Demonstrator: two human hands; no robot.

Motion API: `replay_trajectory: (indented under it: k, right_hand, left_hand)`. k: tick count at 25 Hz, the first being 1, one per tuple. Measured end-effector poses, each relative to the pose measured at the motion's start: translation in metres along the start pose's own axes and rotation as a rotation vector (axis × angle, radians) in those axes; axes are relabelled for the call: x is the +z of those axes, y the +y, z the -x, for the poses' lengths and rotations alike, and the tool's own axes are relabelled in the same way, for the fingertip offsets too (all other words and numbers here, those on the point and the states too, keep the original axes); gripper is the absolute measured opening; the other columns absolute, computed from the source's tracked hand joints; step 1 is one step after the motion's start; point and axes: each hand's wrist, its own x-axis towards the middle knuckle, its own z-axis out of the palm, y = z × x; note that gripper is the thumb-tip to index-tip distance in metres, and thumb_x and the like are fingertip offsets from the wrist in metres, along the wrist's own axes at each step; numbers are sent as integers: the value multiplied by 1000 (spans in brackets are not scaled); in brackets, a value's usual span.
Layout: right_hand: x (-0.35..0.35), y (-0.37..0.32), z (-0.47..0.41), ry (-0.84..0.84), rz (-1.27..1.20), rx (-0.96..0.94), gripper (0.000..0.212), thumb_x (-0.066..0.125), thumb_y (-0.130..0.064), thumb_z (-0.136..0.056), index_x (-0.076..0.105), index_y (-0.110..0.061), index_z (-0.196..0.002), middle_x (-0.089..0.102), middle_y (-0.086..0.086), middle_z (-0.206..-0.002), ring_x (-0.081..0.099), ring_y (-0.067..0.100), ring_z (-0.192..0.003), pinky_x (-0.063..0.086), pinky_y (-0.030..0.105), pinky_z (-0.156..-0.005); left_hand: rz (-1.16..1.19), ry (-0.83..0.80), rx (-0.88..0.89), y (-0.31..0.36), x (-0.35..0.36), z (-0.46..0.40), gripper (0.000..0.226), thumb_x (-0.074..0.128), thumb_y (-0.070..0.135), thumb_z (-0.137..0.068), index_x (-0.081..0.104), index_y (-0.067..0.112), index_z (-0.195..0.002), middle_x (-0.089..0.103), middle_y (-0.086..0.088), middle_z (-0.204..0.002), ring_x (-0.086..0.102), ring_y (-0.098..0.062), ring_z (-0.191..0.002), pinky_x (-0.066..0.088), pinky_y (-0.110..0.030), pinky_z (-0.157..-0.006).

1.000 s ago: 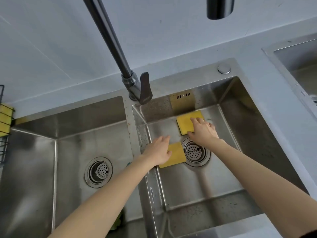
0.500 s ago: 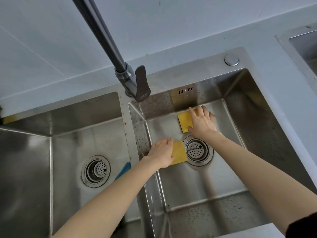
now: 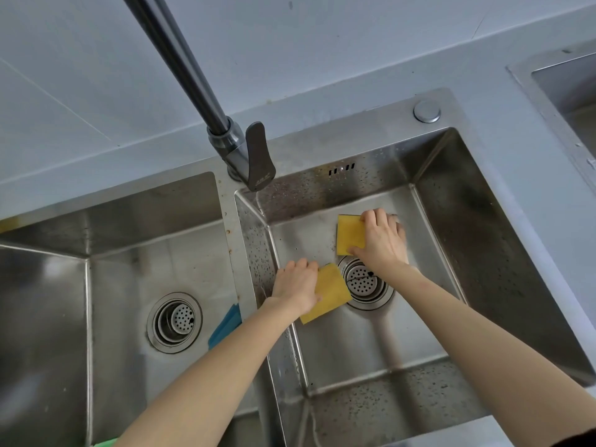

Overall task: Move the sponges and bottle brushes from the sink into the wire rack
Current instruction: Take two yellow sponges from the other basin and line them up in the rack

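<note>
Both hands down in the right basin, one yellow sponge under each.

The left hand [image 3: 298, 283] has its grip closed over the near sponge [image 3: 329, 293], just left of the drain strainer [image 3: 366, 282]. The right hand [image 3: 383, 241] grasps the far sponge [image 3: 350, 234] by its right edge, near the basin's back wall. Both sponges lie low in the sink [image 3: 451, 253]. A blue item [image 3: 225, 324] shows in the left basin beside the left forearm. The faucet [image 3: 238, 150] stands over the divider.

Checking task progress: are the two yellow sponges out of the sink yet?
No. Both yellow square sponges sit in the right steel basin, right hand and left hand gripping them.
</note>
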Motion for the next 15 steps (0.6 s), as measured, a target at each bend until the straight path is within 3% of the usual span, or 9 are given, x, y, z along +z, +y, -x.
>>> replay_trajectory:
  k: [7, 15]
  right_hand:
    - [-10, 4, 13, 23, -59, 53, 44, 63, -24, -84, 45, -12, -121, 49, 9, -129, 35, 34, -122, 32, 47, -98]
    - [-29, 5, 40, 73, -291, 178, 41, 62, -31, -84, 50, -12, -118, 53, 10, -126, 38, 33, -118, 37, 43, -96]
  left_hand:
    - [171, 106, 56, 6, -14, 9, 50, 62, 29, -81, 42, 11, -123, 50, -8, -129, 44, -25, -119, 43, -39, -95]
    - [257, 292, 112, 9, -43, 40, 46, 61, 32, -82, 43, 13, -119, 51, -7, -123, 52, -25, -110, 44, -35, -83]
